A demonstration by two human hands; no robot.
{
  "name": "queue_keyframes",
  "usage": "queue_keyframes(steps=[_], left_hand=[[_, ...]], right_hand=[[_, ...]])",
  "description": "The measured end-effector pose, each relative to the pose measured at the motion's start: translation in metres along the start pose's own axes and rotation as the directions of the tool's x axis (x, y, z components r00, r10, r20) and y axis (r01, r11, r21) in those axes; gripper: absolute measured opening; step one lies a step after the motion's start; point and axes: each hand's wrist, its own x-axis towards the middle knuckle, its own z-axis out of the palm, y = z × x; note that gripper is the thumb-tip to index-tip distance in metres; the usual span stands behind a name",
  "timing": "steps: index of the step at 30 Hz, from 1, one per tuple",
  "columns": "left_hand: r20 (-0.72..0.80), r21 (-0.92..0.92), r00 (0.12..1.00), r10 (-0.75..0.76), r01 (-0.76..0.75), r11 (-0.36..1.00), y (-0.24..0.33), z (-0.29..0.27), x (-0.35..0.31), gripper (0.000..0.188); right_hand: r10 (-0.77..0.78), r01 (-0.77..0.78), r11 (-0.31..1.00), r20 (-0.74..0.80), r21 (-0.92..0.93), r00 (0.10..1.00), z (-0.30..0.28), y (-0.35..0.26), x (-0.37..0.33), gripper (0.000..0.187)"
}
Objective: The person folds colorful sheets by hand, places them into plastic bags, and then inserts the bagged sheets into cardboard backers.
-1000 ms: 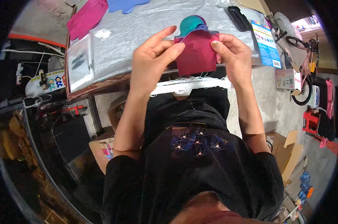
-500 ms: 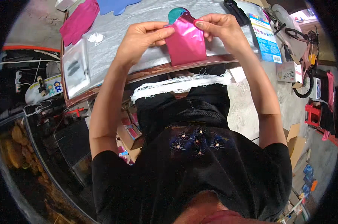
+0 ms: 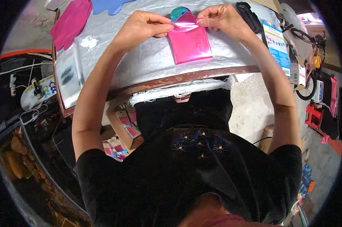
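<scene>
White threads (image 3: 178, 92) run just below the near edge of the desk (image 3: 144, 62). Over that edge's middle stretch lies a shiny pink pouch (image 3: 191, 47), though whether it quite touches the surface is hard to tell. The left hand (image 3: 143, 29) and right hand (image 3: 222, 22) pinch its far corners between thumbs and fingers. A rounded teal piece (image 3: 178, 14) shows beyond; farther left, a magenta sheet (image 3: 70, 24).

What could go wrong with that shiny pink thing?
The shiny pink sheet might slip or crease, since the left hand and right hand pinch it only near its top. Loose strands on the white strings below the table's edge could snag or tangle.
</scene>
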Motion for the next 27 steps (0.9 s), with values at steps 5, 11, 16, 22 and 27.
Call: queue_keyframes(steps=[5,11,16,22,27], left_hand=[[0.008,-0.001,0.999,0.053,-0.053,0.999,-0.01,0.001,0.004,0.027],[-0.009,0.686,0.791,0.612,-0.441,0.579,-0.014,0.006,-0.002,0.02],[-0.027,0.692,0.726,0.687,-0.483,0.537,-0.024,0.015,-0.008,0.016],[0.149,0.772,0.719,0.679,-0.514,0.375,-0.022,0.013,-0.02,0.022],[0.165,0.808,0.669,0.725,-0.513,0.289,-0.012,0.024,-0.038,0.036]], right_hand=[[-0.056,0.056,0.997,-0.002,0.046,0.998,0.003,0.004,0.004,0.021],[-0.728,0.639,0.548,0.067,-0.539,0.682,0.004,0.018,0.007,0.016],[-0.787,0.639,0.315,0.182,-0.702,0.589,0.013,0.017,-0.003,0.023],[-0.784,0.651,0.244,0.249,-0.719,0.568,0.014,0.021,-0.005,0.035],[-0.72,0.566,0.225,0.256,-0.793,0.645,0.015,0.016,-0.03,0.044]])
